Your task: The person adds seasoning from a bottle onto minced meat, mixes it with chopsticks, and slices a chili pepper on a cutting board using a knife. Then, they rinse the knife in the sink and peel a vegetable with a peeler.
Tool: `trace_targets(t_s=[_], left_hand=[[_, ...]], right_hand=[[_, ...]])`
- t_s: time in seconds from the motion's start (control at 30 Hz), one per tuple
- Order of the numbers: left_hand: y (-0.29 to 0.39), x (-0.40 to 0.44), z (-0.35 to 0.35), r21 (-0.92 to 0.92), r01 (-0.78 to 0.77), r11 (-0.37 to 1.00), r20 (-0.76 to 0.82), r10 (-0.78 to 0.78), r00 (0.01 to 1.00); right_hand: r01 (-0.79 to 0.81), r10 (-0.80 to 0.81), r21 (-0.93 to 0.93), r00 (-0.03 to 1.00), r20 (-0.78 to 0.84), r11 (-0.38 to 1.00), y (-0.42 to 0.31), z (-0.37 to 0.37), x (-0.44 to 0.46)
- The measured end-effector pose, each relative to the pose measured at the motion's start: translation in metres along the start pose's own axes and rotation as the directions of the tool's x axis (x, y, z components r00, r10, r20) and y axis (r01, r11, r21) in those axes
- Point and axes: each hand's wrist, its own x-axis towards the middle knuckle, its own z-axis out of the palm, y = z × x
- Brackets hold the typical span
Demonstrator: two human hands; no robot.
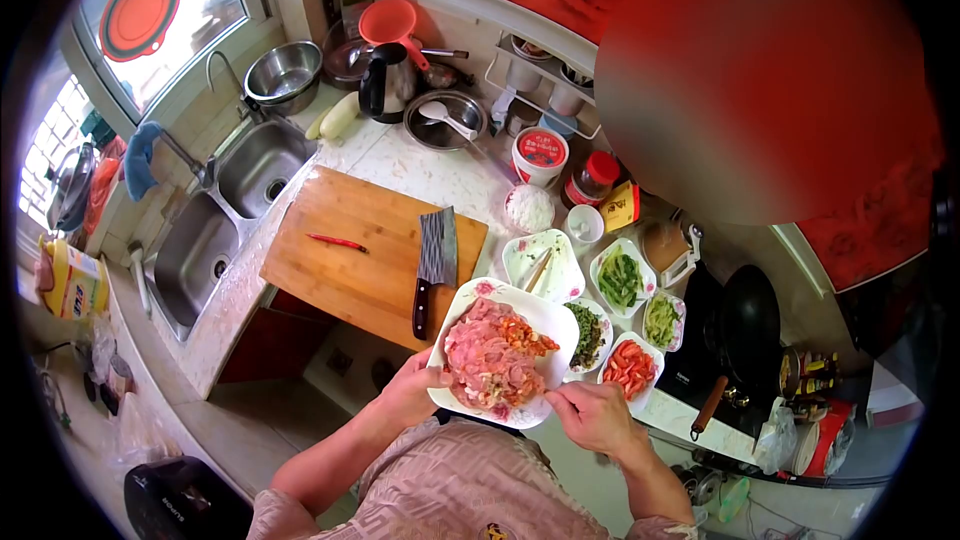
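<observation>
White squarish dish, rounded corners, pink flower motif at far corner; another pinkish mark at near rim, partly hidden. Held up by L + R edges, lower mid of view, face up, approx. level, turned a bit off square. Contents: raw sliced meat, pale pink, wet-looking, heaped mostly on L side + centre, slices overlapping. Chopped red chilli on top, mainly R half of heap, w/ pale minced bits mixed in near the lower part, ID unclear. Bare white strip visible along R side.
</observation>
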Motion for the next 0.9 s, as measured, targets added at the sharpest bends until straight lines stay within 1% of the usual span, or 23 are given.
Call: trace_targets(t_s=[0.1, 0.13, 0.23, 0.33, 0.43, 0.5, 0.53, 0.6, 0.63, 0.73, 0.9], left_hand=[[-0.001, -0.004, -0.001, -0.023, 0.019, 1.0, -0.003, -0.019, 1.0], [0.0, -0.004, 0.0, -0.017, 0.005, 1.0, 0.006, -0.004, 1.0], [0.0, -0.005, 0.004, -0.013, -0.021, 1.0, 0.019, 0.022, 1.0], [-0.002, -0.007, 0.004, -0.043, -0.019, 0.999, 0.013, 0.019, 1.0], [-0.002, -0.006, 0.003, -0.07, -0.018, 0.997, 0.012, 0.019, 1.0], [-0.004, -0.006, 0.004, -0.082, -0.028, 0.996, 0.006, 0.029, 1.0], [-0.006, -0.005, 0.005, -0.059, -0.049, 0.997, 0.0, 0.049, 0.999], [-0.013, -0.004, 0.007, -0.015, -0.087, 0.996, -0.01, 0.086, 0.996], [-0.014, -0.004, 0.008, -0.03, -0.075, 0.997, -0.01, 0.075, 0.997], [-0.012, -0.002, 0.007, -0.047, -0.064, 0.997, -0.006, 0.064, 0.998], [-0.005, -0.002, 0.007, -0.013, -0.082, 0.997, 0.021, 0.082, 0.996]], right_hand=[[-0.011, 0.011, 0.016, 1.0, -0.001, 1.0, -0.002, -0.003, -0.002], [-0.019, 0.019, 0.024, 1.0, -0.001, 1.0, -0.002, -0.004, -0.002], [-0.017, 0.017, -0.021, 0.999, 0.03, 1.0, -0.003, -0.009, -0.004], [-0.03, 0.038, -0.139, 0.998, 0.055, 0.99, -0.01, -0.016, -0.003], [-0.041, 0.051, -0.181, 0.998, 0.049, 0.983, -0.012, -0.016, -0.005], [-0.068, 0.078, -0.155, 0.995, 0.063, 0.986, -0.016, -0.018, -0.005], [-0.081, 0.092, -0.142, 0.993, 0.07, 0.987, -0.019, -0.017, -0.005], [-0.102, 0.117, -0.172, 0.99, 0.079, 0.98, -0.026, -0.006, 0.002], [-0.113, 0.13, -0.186, 0.988, 0.083, 0.976, -0.029, -0.003, 0.004], [-0.154, 0.154, -0.012, 0.988, 0.018, 0.988, -0.028, -0.004, 0.005], [-0.13, 0.13, -0.002, 0.991, 0.037, 0.991, -0.019, -0.008, -0.001]])
